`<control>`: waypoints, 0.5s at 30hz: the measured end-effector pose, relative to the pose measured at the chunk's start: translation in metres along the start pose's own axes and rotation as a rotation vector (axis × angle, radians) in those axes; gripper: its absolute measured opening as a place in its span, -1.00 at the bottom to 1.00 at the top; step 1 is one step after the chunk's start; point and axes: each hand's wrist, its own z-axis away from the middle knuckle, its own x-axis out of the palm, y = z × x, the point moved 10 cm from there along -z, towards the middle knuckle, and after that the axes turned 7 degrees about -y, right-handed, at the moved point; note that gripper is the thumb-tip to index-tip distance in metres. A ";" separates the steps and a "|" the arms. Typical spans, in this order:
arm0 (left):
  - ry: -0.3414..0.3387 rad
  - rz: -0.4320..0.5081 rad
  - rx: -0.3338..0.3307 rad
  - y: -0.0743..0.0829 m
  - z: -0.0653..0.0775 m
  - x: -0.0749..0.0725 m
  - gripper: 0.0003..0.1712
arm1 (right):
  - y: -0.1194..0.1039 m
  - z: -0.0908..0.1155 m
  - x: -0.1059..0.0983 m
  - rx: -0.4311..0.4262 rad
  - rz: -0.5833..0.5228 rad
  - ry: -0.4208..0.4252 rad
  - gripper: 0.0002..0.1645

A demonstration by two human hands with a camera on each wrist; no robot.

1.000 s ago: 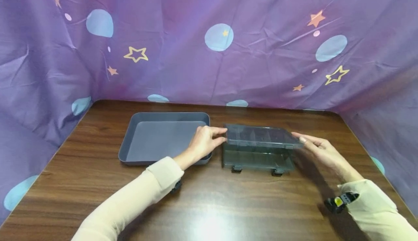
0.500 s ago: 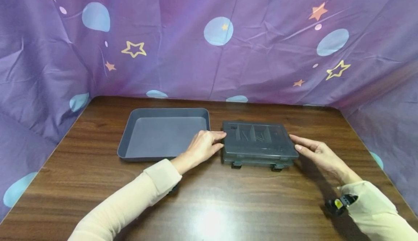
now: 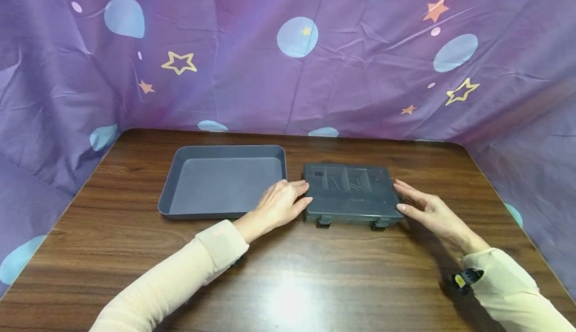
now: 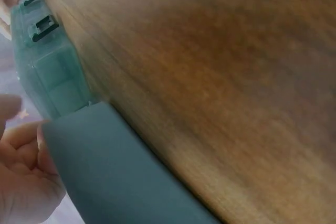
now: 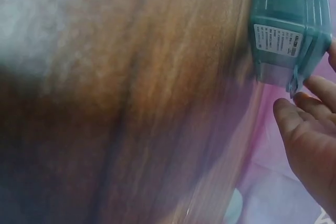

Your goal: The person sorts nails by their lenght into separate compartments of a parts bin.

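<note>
A translucent grey-green compartment box (image 3: 348, 192) lies on the table with its lid down. Faint dividers and a few thin shapes show through the lid. Two dark latches stick out along its front, one being the left latch (image 3: 323, 221). My left hand (image 3: 280, 203) rests its fingertips against the box's left side, thumb near the front corner. On the opposite side, my right hand (image 3: 429, 214) touches the right edge with thumb and fairly straight fingers. A white printed label (image 5: 277, 40) is visible on the box's end in the right wrist view.
Left of the box stands a shallow grey tray (image 3: 225, 184), with my left forearm passing in front of it. Both rest on a brown wood-grain table (image 3: 333, 277). A purple curtain (image 3: 243, 72) with stars hangs behind.
The box's lid has come down from half raised to lying flat on the base. My right hand has lowered along with it, and both hands have stayed at the box's sides.
</note>
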 end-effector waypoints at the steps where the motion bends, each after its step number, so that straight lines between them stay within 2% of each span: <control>1: -0.021 -0.008 -0.006 0.001 0.000 0.002 -0.46 | -0.001 0.000 0.001 -0.009 0.001 -0.003 -0.40; 4: -0.058 -0.066 -0.010 0.004 0.001 0.007 -0.25 | -0.003 0.002 0.001 -0.015 0.021 -0.004 -0.40; 6: -0.054 -0.116 0.001 0.007 0.002 0.009 -0.14 | -0.004 0.003 0.000 -0.018 0.052 -0.004 -0.39; 10: 0.012 -0.210 0.024 0.014 0.005 0.009 -0.07 | -0.007 0.005 0.002 -0.035 0.123 -0.033 -0.35; 15: 0.032 -0.251 -0.048 0.014 0.008 0.014 -0.03 | -0.007 0.005 0.013 -0.019 0.014 -0.132 -0.15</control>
